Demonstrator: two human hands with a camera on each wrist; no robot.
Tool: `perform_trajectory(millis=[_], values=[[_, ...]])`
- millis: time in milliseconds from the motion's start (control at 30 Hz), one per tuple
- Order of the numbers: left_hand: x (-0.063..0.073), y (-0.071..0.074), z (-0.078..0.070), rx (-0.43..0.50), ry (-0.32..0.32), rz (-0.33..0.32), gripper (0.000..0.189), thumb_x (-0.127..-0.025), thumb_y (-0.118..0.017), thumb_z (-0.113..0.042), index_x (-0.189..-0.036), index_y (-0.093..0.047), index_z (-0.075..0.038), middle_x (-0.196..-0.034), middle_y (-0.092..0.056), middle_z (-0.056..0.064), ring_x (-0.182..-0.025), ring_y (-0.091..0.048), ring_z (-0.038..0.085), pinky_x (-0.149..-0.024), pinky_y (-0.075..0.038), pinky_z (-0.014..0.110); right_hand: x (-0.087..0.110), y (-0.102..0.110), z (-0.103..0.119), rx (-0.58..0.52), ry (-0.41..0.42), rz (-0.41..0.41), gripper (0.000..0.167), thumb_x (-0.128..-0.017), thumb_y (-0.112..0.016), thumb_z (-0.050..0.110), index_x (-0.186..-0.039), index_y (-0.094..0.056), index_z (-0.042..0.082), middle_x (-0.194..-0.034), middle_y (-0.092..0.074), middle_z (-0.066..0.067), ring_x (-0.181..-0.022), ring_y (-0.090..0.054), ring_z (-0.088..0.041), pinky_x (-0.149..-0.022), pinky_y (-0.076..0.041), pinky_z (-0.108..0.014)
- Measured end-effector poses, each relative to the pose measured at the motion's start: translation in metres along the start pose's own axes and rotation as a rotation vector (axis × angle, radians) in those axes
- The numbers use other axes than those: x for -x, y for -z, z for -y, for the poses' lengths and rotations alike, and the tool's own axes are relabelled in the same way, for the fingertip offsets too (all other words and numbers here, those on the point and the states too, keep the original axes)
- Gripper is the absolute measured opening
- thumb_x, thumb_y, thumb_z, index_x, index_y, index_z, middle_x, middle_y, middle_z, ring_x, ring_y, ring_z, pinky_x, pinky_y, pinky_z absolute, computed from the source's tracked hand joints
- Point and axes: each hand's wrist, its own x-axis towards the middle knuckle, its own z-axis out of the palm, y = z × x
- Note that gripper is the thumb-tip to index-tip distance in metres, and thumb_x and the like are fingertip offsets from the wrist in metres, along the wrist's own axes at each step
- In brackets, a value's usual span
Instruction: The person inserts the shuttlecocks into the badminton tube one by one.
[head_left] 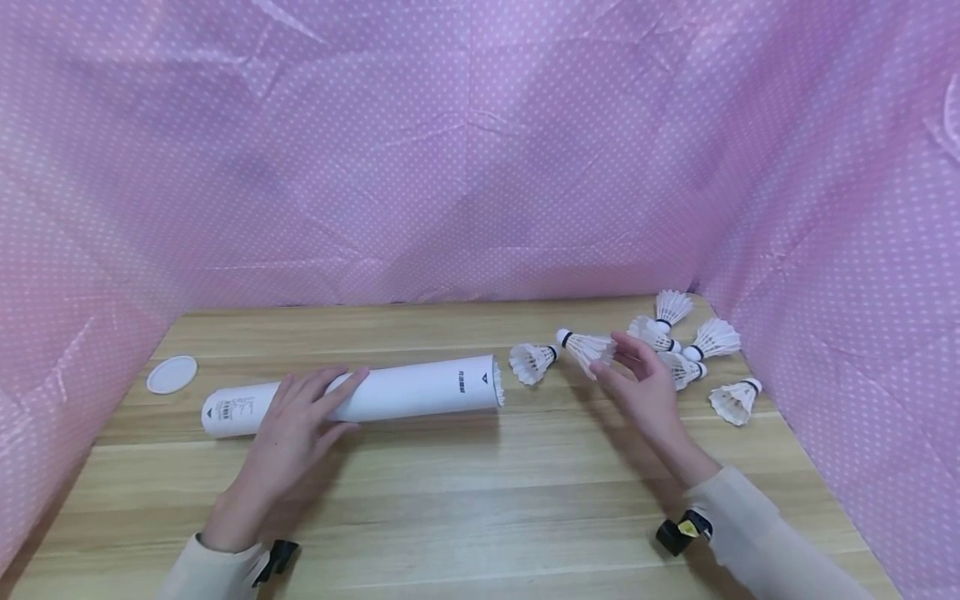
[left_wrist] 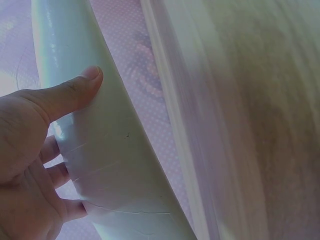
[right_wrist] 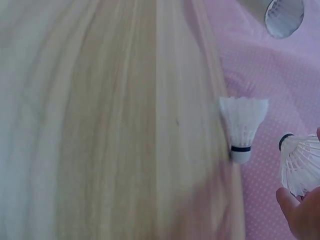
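Observation:
My left hand grips a white shuttlecock tube around its middle, thumb on the near side, as the left wrist view also shows. The tube lies crosswise over the table, and white feather tips poke out at its right end. Between thumb and fingers, my right hand pinches a shuttlecock by its feather skirt. That shuttlecock's cork points left, toward the tube. A second shuttlecock rests on the table between the held one and the tube's end, its skirt facing the tube; the right wrist view shows its feathers too.
Several more shuttlecocks lie loosely grouped at the table's back right, with one nearer the right edge. A round white lid lies flat at the far left of the wooden table. Pink dotted cloth surrounds the back and sides.

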Motion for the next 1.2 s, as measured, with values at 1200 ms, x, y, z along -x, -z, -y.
perform_trajectory(millis=[1200], values=[[-0.003, -0.001, -0.005, -0.008, -0.032, 0.001, 0.087, -0.071, -0.089, -0.010, -0.148, -0.052, -0.023, -0.135, -0.057, 0.014, -0.121, -0.054, 0.039, -0.107, -0.028, 0.073, 0.038, -0.019, 0.041, -0.181, 0.174, 0.399, 0.061, -0.079, -0.075, -0.015, -0.134, -0.051, -0.014, -0.136, -0.056, -0.019, -0.122, -0.058, -0.022, -0.100, -0.051, -0.039]])
